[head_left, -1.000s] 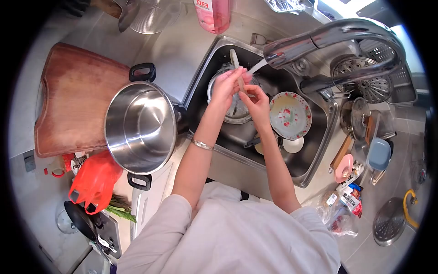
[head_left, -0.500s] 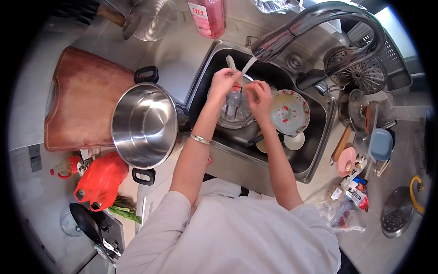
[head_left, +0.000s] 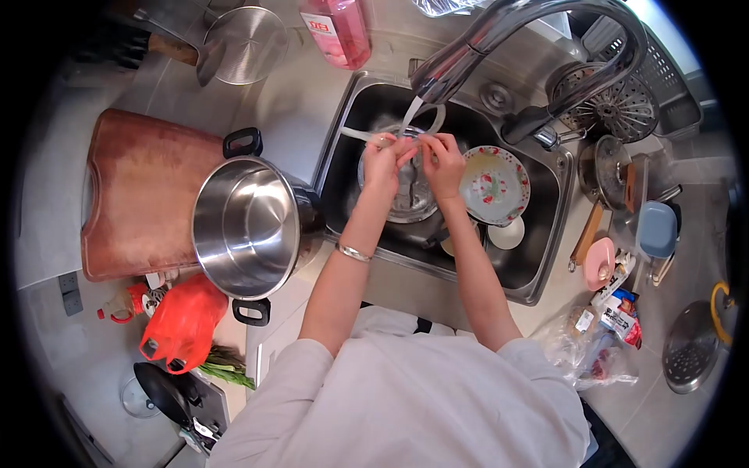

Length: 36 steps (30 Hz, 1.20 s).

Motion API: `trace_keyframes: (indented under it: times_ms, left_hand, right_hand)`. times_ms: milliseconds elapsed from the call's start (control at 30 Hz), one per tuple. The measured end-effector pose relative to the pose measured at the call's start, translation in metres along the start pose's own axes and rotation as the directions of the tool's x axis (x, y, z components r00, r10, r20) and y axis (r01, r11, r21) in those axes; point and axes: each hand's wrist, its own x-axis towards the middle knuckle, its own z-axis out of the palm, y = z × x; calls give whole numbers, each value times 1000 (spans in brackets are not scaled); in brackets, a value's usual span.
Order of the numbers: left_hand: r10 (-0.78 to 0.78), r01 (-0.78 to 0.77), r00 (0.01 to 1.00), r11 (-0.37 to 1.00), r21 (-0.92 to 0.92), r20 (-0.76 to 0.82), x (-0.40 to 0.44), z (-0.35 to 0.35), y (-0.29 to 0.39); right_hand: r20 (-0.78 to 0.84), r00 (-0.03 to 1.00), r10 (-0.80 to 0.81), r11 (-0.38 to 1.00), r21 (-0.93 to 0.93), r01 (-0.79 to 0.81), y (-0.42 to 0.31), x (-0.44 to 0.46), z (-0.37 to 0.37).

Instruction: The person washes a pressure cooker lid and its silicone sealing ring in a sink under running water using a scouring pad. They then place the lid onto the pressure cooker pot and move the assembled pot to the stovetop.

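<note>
- Leaning over a dark metal sink (head_left: 511, 267), a person in a pale short-sleeved top has both arms stretched forward, hands close together beneath a tall, curved tap (head_left: 446, 74).
- Stretching crosswise at the fingertips is a pale strip (head_left: 355, 133), thin and flexible, above the far half of the sink. One end sticks out past the left hand (head_left: 381, 162) toward the sink's left edge; a curl of it rises just beyond the right hand (head_left: 442, 168), on the tap side.
- Gripping the strip, the left hand has its fingers mostly closed and is nearer the projecting end.
- Pinching with its fingertips, the right hand appears to hold the strip near the curl; the exact contact is too small to tell.
- Falling from the tap, a stream of water (head_left: 408, 117) comes down between that end and the curl.
- Sitting below the hands is a round vessel (head_left: 417, 207); a flower-patterned bowl (head_left: 493, 185) is just right of the right hand, leaving little room there.
- Standing left of the sink, on the counter (head_left: 299, 129), is a large steel pot (head_left: 248, 226). Bare counter lies beyond it, next to the sink's left edge.
</note>
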Motion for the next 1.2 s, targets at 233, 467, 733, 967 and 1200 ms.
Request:
trace_keyframes:
  times_ms: [233,467,733,967,1200]
  left_hand:
    - [201,-199,976,979,34,-86,3,-28,-57]
    - [-67,75,991,995,69,-112,-19,-33,-58]
    - [324,-321,919,278,905,227,-33,-23,10]
    - [454,-472,797,54,880,400,33,-42,2]
    - [354,-608,772,172,775,528,41,-55,-24]
  right_hand:
    - [248,464,850,209,650,-730,-5,-11,37]
    - [279,758,590,683,329,-652,22,-15,48]
    - [452,872,187,980,-30,-195,24,26,21]
    - [592,759,271,938,15,-346,17,30,16]
    - [621,711,330,944,-207,-257,36,22,8]
